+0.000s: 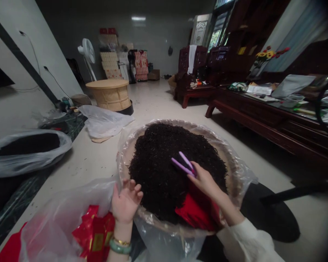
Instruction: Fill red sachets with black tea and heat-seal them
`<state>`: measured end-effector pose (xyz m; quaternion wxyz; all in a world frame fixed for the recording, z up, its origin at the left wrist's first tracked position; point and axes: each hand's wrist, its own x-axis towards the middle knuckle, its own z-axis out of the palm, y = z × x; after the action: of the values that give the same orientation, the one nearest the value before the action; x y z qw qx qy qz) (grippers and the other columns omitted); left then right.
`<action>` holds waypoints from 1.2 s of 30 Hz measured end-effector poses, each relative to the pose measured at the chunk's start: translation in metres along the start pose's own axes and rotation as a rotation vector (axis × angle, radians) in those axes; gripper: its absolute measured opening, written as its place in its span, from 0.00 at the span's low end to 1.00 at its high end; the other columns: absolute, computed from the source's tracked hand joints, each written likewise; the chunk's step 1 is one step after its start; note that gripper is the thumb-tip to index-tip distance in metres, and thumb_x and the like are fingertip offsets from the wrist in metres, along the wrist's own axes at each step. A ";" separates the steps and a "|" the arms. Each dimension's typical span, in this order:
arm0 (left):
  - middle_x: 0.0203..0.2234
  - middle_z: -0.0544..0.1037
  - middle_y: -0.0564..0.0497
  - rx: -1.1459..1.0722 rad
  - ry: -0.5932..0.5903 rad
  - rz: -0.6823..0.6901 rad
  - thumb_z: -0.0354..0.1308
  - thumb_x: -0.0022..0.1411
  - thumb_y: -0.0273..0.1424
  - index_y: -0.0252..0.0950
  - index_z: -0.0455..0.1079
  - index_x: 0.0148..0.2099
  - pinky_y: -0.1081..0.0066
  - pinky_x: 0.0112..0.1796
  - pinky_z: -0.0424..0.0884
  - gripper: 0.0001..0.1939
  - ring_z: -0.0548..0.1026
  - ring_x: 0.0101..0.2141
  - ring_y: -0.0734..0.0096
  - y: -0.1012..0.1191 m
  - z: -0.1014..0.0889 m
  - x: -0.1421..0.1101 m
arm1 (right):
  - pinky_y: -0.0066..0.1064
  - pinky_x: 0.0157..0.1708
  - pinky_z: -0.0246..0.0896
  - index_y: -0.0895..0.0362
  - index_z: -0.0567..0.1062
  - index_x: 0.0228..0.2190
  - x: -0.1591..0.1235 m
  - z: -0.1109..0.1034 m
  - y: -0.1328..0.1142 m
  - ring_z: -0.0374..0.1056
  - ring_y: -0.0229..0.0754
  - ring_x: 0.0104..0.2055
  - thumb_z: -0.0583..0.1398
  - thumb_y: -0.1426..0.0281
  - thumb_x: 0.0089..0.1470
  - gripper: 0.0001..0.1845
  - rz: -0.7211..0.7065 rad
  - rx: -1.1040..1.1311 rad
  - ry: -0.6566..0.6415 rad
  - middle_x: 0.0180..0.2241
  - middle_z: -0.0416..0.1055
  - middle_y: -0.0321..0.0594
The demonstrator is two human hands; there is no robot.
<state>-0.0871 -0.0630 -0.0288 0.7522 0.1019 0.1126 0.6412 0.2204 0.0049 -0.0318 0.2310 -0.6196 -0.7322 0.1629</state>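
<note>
My right hand [203, 179] grips a slim purple two-armed clip [182, 164], its arms spread apart in a V over the dark heap. Below it is a heap of dark, dry shreds [164, 171] that look like loose tea leaves, in a round shallow basket [235, 165] lined with clear plastic. Under my right forearm lies a red bag or cloth [198, 209] at the basket's near side. My left hand [126, 200] is turned palm up with fingers slightly curled, and holds nothing. It is by the basket's near left rim, beside shiny red packets [97, 233] in a clear plastic bag [62, 207].
At left, another plastic bag [64, 145] holds more dark shreds. A round woven stand [109, 96] and a white fan [88, 51] stand farther back. On the right are a dark wooden table [243, 112] and a black round base [273, 214] with a pole.
</note>
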 end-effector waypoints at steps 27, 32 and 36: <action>0.40 0.80 0.43 1.121 0.010 -0.306 0.62 0.54 0.42 0.34 0.72 0.41 0.68 0.37 0.70 0.17 0.76 0.38 0.65 -0.101 0.046 -0.006 | 0.35 0.27 0.70 0.57 0.79 0.28 -0.117 -0.048 0.032 0.73 0.47 0.26 0.58 0.59 0.50 0.16 0.102 0.427 0.102 0.27 0.78 0.44; 0.51 0.75 0.44 1.309 -0.149 0.019 0.61 0.55 0.34 0.38 0.73 0.48 0.60 0.52 0.65 0.17 0.70 0.52 0.58 -0.097 0.080 -0.014 | 0.35 0.34 0.71 0.55 0.79 0.32 -0.113 -0.085 -0.004 0.75 0.47 0.33 0.58 0.58 0.52 0.16 0.013 0.501 0.203 0.32 0.79 0.43; 0.52 0.75 0.46 1.556 -0.308 0.126 0.61 0.54 0.31 0.41 0.73 0.51 0.61 0.55 0.61 0.20 0.69 0.53 0.57 -0.089 0.114 -0.016 | 0.35 0.35 0.71 0.55 0.79 0.32 -0.097 -0.089 -0.038 0.75 0.47 0.34 0.57 0.58 0.53 0.16 -0.063 0.633 0.088 0.32 0.79 0.43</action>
<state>0.0288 -0.0938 0.0540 0.4346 0.6917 0.4170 0.3985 0.2487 -0.1012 0.0501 0.4485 -0.5006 -0.6532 0.3486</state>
